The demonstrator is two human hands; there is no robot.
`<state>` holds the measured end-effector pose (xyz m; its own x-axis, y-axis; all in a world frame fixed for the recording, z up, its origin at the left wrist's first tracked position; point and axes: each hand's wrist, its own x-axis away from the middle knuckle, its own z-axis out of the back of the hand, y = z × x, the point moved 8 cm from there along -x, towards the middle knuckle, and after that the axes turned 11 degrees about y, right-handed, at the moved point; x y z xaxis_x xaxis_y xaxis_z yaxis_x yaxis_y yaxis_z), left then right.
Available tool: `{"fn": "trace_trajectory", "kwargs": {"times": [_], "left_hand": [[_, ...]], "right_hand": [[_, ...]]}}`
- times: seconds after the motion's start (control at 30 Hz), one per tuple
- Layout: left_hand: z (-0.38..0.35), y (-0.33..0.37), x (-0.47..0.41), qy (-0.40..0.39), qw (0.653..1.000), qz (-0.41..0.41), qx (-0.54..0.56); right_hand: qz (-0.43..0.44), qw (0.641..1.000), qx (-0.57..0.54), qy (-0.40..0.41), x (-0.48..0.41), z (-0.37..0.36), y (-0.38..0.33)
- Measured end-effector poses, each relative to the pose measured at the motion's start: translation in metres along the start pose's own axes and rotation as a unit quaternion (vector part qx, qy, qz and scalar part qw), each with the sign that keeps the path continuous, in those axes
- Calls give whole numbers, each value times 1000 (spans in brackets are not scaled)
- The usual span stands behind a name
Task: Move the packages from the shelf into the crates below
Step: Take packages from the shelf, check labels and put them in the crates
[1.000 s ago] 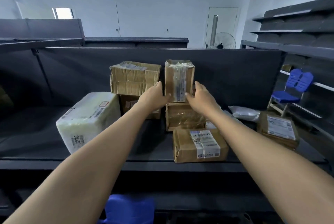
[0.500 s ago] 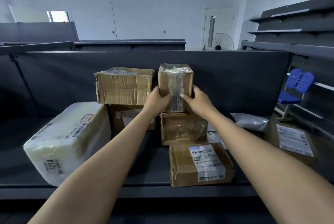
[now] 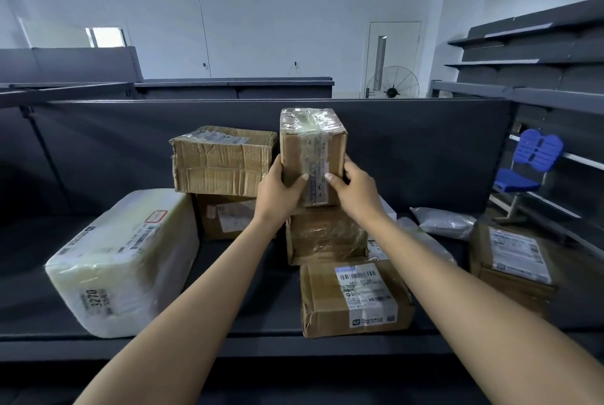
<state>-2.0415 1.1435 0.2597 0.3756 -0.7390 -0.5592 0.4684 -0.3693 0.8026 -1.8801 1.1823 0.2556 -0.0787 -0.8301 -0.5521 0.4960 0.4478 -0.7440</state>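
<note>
White walls and a dark ceiling are seen around the storeroom; a pale door (image 3: 394, 54) and a standing fan (image 3: 392, 83) are set at the far side, and a blue chair (image 3: 531, 159) is placed to the right. A long dark grey shelf (image 3: 235, 303) is spread across the view and is closed behind by a back panel (image 3: 425, 149). Near the shelf's left front edge a white wrapped package (image 3: 124, 260) is laid (the largest parcel there, marked 3270). Toward the back, left of the middle, a flat corrugated box (image 3: 222, 162) is stacked on a smaller labelled box (image 3: 225, 218). At the right end a brown box (image 3: 510, 260) with a big label is set, and a grey poly bag (image 3: 444, 221) is laid just left of it, nearer the back panel. At the front edge, right of the middle, a labelled carton (image 3: 353, 296) is placed, with a film-wrapped box (image 3: 323, 234) just behind it. Directly above that one a tall taped box (image 3: 312, 143) is held upright, just beside the flat corrugated box. It is gripped low on its left side by the left hand (image 3: 277, 192) and low on its right side by the right hand (image 3: 354, 188); both thumbs are laid across its front face, the fingers being curled round the side edges. Whether its base touches the box beneath cannot be told.
</note>
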Motion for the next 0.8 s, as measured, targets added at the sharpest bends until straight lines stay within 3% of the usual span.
{"fn": "trace_trajectory", "kwargs": {"times": [0.3,0.53,0.8], "left_hand": [[36,46,70,15,997,-58,37],[64,58,151,12,996,-92,4],[98,59,226,61,994,-92,-18]], "right_hand": [[32,995,-87,38,76,49,-38],[-37,993,-108,35,165,73,-22],[-75,971,-223,-42,238,92,-40]]}}
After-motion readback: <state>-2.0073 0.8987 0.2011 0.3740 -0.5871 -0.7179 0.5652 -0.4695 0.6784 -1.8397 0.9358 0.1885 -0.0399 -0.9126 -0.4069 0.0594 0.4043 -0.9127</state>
